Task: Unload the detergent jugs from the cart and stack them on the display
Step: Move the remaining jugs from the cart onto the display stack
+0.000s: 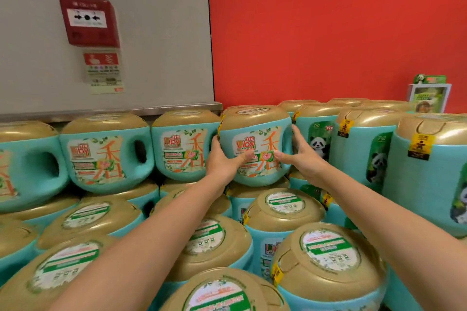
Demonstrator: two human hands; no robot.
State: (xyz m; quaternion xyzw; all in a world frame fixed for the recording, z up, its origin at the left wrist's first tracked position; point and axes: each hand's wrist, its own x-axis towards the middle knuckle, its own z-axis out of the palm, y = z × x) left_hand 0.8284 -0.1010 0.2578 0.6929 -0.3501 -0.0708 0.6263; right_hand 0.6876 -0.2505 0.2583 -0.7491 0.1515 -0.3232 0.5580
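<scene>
Gripping the squat teal plastic detergent jug with a gold lid [255,134] at its 9 and 3 o'clock flanks, the left hand [222,159] and right hand [302,159], fingers curled round it, held it upright, seemingly seated atop the stack, just beside a matching jug [182,149] at 9 o'clock.

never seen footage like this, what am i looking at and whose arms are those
No machine: the picture comes from a camera worn on a person's head, looking forward and down, so the bare arms are the wearer's own. The left hand and right hand grip the sides of a teal plastic detergent jug with a gold cap, thumbs on its label. Around and below it stand stacked rows of similar teal jugs; some on the right carry panda labels. Behind are a red wall and a red fire alarm box.
</scene>
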